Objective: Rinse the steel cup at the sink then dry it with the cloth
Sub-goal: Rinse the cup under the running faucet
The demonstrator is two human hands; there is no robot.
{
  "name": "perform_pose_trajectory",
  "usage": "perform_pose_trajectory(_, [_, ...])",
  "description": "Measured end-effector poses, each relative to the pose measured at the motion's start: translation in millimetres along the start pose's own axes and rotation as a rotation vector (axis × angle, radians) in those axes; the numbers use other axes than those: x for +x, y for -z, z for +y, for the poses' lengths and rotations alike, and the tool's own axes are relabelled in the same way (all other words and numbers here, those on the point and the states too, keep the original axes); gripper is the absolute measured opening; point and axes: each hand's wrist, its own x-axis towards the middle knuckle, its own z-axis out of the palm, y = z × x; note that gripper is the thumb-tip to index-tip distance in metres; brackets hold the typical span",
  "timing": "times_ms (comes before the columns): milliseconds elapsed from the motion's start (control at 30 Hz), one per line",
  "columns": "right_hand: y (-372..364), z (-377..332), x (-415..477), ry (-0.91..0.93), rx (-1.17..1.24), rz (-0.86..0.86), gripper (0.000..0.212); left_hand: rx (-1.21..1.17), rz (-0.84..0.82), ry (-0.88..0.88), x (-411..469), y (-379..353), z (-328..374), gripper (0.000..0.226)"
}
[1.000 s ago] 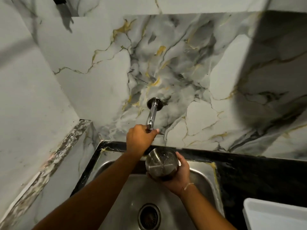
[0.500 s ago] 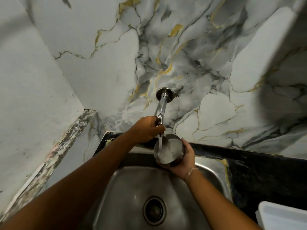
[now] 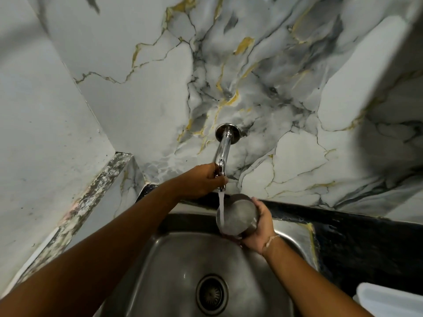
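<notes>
Steel cup [image 3: 237, 215] under tap [image 3: 223, 154], above sink [image 3: 178, 266], drain [image 3: 211, 294] below.

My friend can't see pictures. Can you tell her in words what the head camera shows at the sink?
The right hand holds a steel cup under water running from a wall tap, while the left hand grips the tap's end. Below is a steel sink with a round drain, set against a marble wall.
</notes>
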Motion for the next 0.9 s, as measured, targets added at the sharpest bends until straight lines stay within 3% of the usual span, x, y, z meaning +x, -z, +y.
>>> perform_pose_trajectory(167, [-37,-3,7,-0.018,0.010,-0.141,0.061,0.002,-0.016,0.009,2,0,-1,0.022])
perform_pose_trajectory(267, [-40,18,11,-0.069,-0.028,-0.194,0.069,0.011,-0.014,-0.007,0,0,-3,0.024])
perform_pose_trajectory(433, [-6,26,4,-0.156,-0.066,-0.105,0.074,0.046,0.009,-0.020,0,-2,-5,0.018])
perform_pose_trajectory(533, [9,10,6,-0.091,-0.048,-0.028,0.076,0.107,0.041,-0.048,-1,-2,-6,0.016])
perform_pose_trajectory(700, [-21,-11,8,-0.018,-0.066,-0.102,0.071,0.260,0.153,-0.078,-3,-3,-12,0.026])
perform_pose_trajectory(833, [-37,-4,8,-0.050,-0.063,-0.224,0.069,0.428,0.246,-0.079,-1,-7,-14,0.054])
perform_pose_trajectory(900, [-34,1,3,-0.036,-0.096,-0.214,0.064,0.497,0.292,-0.088,1,-9,-13,0.052])
